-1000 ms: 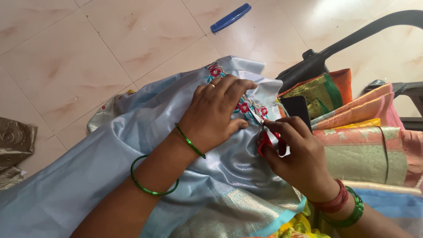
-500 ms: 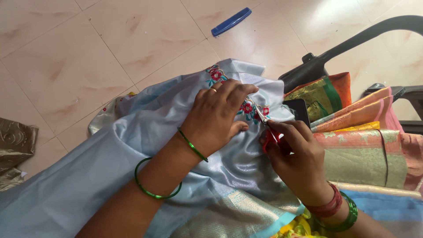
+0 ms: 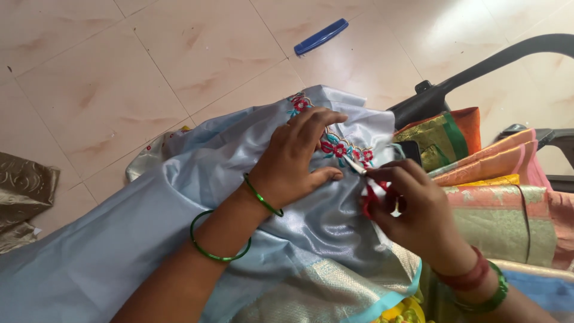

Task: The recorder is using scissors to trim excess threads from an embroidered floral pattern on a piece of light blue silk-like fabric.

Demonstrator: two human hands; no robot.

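Note:
A pale blue silky cloth (image 3: 149, 221) lies draped across my lap, with red and teal flower embroidery (image 3: 335, 146) along its edge. My left hand (image 3: 296, 158) presses flat on the cloth beside the embroidery, two green bangles on its wrist and forearm. My right hand (image 3: 412, 209) is closed around small red-handled scissors (image 3: 369, 191), whose metal tip touches the embroidered edge. Red and green bangles circle the right wrist.
A blue comb (image 3: 321, 36) lies on the tiled floor (image 3: 149, 78) ahead. Folded orange, green and pink fabrics (image 3: 502, 179) are stacked at right beside a dark plastic chair (image 3: 478, 72). A brown patterned cloth (image 3: 21, 191) lies at the left edge.
My left hand has slid slightly along the embroidered edge. My right hand stays closed on the scissors at the cloth's edge, barely shifted.

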